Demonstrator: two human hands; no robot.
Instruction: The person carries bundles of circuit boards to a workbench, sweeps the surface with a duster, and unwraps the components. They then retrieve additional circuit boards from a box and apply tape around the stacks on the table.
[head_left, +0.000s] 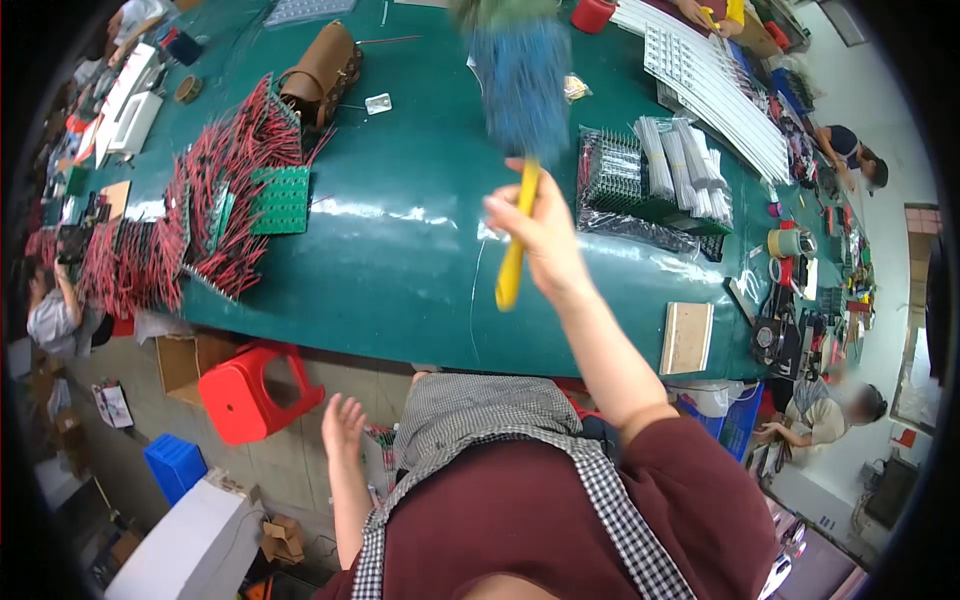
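Observation:
My right hand [540,220] is closed around the yellow handle of a duster [525,90], out over the green table. Motion blurs the duster's shaggy blue and green head, which points to the far side. My left hand [345,425] hangs low beside my body, below the table edge, with its fingers apart and nothing in it. Closest to that hand is a red plastic stool [245,400]. To the right of the duster head lie bundles of white strips [685,165] on a stack of boards.
Circuit boards with many red wires [190,220] cover the table's left part, by a green board [282,200] and a brown bag [325,70]. Long white panels [720,100] lie far right, a wooden board [687,338] near right. Several people sit around.

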